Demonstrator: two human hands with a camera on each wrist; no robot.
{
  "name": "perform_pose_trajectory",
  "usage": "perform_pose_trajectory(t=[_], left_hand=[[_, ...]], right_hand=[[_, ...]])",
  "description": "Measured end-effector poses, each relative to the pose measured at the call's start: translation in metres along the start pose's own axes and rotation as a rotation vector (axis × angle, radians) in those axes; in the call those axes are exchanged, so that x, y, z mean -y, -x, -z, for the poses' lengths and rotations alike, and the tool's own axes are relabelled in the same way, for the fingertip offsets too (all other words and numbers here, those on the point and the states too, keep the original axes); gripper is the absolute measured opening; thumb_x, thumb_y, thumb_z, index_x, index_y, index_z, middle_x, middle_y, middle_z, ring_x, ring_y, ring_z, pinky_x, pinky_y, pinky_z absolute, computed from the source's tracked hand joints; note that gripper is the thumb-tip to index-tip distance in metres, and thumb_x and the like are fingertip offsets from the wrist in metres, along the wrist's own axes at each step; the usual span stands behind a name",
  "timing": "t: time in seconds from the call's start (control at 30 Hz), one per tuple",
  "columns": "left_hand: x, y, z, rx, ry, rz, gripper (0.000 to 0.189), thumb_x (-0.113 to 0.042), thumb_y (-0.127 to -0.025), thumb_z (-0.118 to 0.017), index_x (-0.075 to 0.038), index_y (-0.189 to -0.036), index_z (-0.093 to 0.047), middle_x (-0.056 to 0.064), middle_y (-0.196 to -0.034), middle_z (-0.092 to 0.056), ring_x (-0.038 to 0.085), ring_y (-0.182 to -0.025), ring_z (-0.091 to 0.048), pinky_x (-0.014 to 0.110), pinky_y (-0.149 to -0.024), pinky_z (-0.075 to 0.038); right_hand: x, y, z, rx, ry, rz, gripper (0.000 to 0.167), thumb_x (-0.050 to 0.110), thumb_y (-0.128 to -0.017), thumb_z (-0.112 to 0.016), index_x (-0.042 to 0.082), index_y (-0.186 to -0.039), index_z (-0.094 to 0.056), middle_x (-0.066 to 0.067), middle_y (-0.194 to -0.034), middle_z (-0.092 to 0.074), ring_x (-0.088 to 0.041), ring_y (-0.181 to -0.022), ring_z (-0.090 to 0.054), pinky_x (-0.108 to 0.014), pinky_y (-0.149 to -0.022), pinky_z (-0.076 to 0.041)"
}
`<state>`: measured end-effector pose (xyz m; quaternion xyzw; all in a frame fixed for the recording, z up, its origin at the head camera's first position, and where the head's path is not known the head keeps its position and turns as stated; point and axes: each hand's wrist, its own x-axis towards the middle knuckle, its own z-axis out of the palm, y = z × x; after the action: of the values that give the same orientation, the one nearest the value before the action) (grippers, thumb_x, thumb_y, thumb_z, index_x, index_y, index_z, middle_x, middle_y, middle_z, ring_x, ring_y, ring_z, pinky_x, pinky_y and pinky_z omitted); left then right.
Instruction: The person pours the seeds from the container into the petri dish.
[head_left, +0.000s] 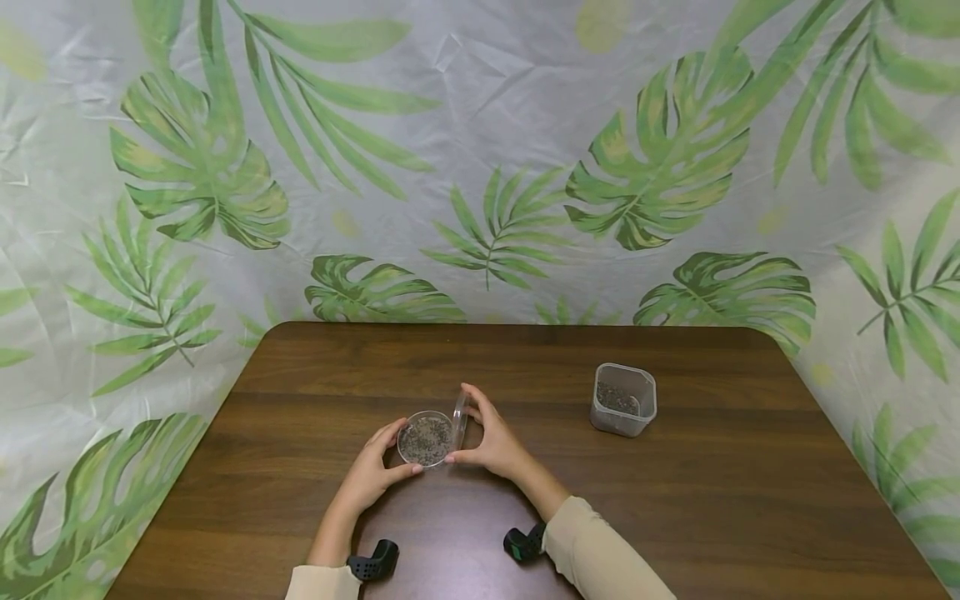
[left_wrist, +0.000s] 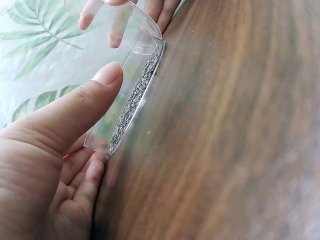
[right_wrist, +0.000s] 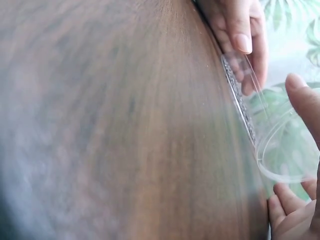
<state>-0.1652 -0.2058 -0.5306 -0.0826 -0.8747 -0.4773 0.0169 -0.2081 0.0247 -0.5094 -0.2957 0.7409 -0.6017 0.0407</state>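
Observation:
A clear round petri dish (head_left: 424,412) sits on the table, with dark grey granules (head_left: 426,442) spread over its bottom. My left hand (head_left: 370,477) holds the dish by its left side, thumb at the near edge and fingers at the far edge. Between the thumb and fingers of my right hand (head_left: 497,440) is the clear lid (head_left: 460,422), tipped almost upright at the dish's right edge. The left wrist view has the granules (left_wrist: 135,100) as a thin layer seen from the side. In the right wrist view the lid (right_wrist: 285,172) stands tilted beside the dish.
A clear square plastic tub (head_left: 622,421) stands to the right on the brown wooden table (head_left: 720,483), with some dark granules inside. Behind the table hangs a leaf-patterned sheet (head_left: 510,125). Each wrist wears a black device (head_left: 375,561).

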Motion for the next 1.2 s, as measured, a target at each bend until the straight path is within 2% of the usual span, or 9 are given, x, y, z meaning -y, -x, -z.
perform_pose_trajectory(t=[0.13, 0.2, 0.47, 0.7, 0.87, 1.1, 1.2], left_hand=[[-0.001, 0.000, 0.001, 0.002, 0.000, 0.001, 0.079, -0.028, -0.068, -0.079, -0.006, -0.134, -0.041, 0.014, -0.133, -0.040, 0.033, -0.111, -0.045, 0.049, -0.093, -0.033], [-0.002, 0.001, 0.001, 0.002, 0.000, 0.002, 0.079, -0.028, -0.067, -0.079, -0.007, -0.134, -0.041, 0.014, -0.133, -0.041, 0.033, -0.111, -0.045, 0.049, -0.093, -0.033], [-0.001, 0.000, 0.000, 0.011, -0.007, -0.002, 0.079, -0.029, -0.068, -0.078, -0.006, -0.134, -0.041, 0.015, -0.133, -0.040, 0.033, -0.111, -0.045, 0.049, -0.093, -0.033], [-0.002, 0.000, 0.001, 0.013, -0.007, -0.010, 0.079, -0.027, -0.068, -0.078, -0.006, -0.134, -0.041, 0.014, -0.133, -0.040, 0.033, -0.111, -0.045, 0.048, -0.093, -0.034], [-0.002, 0.000, 0.001, 0.019, -0.011, -0.011, 0.079, -0.028, -0.068, -0.078, -0.006, -0.135, -0.040, 0.014, -0.134, -0.040, 0.032, -0.112, -0.044, 0.048, -0.093, -0.033], [-0.002, 0.000, 0.001, 0.019, -0.011, -0.012, 0.079, -0.028, -0.068, -0.078, -0.005, -0.134, -0.040, 0.014, -0.133, -0.040, 0.032, -0.112, -0.045, 0.049, -0.093, -0.033], [-0.002, 0.000, 0.001, 0.019, -0.014, -0.012, 0.080, -0.028, -0.069, -0.078, -0.005, -0.135, -0.040, 0.014, -0.133, -0.040, 0.032, -0.112, -0.045, 0.049, -0.093, -0.033]], right_hand=[[-0.017, -0.001, -0.003, -0.006, 0.046, -0.028, 0.108, 0.014, -0.062, -0.083, 0.023, -0.144, -0.013, -0.006, -0.145, -0.017, -0.026, -0.121, -0.038, -0.044, -0.099, -0.030], [-0.021, -0.001, -0.004, -0.008, 0.063, -0.031, 0.109, 0.018, -0.061, -0.083, 0.027, -0.143, -0.012, -0.003, -0.145, -0.017, -0.023, -0.121, -0.039, -0.040, -0.099, -0.030], [-0.021, -0.001, -0.004, -0.041, 0.119, -0.025, 0.110, 0.022, -0.060, -0.085, 0.026, -0.144, -0.015, -0.002, -0.143, -0.021, -0.022, -0.117, -0.042, -0.037, -0.095, -0.035], [-0.017, -0.002, -0.005, -0.047, 0.073, -0.058, 0.109, 0.019, -0.061, -0.084, 0.037, -0.142, -0.014, -0.005, -0.141, -0.021, -0.026, -0.110, -0.046, -0.032, -0.087, -0.043], [-0.016, -0.003, -0.006, -0.047, 0.098, -0.052, 0.109, 0.018, -0.061, -0.084, 0.034, -0.143, -0.014, -0.004, -0.141, -0.022, -0.024, -0.107, -0.045, -0.033, -0.083, -0.044], [0.016, 0.000, -0.005, -0.031, 0.116, -0.027, 0.101, 0.010, -0.064, -0.082, 0.008, -0.143, -0.019, -0.021, -0.136, -0.028, -0.038, -0.101, -0.045, -0.043, -0.081, -0.043], [0.007, -0.002, -0.007, -0.032, 0.140, -0.053, 0.102, 0.014, -0.062, -0.083, 0.009, -0.142, -0.020, -0.019, -0.136, -0.030, -0.035, -0.101, -0.045, -0.043, -0.081, -0.042]])
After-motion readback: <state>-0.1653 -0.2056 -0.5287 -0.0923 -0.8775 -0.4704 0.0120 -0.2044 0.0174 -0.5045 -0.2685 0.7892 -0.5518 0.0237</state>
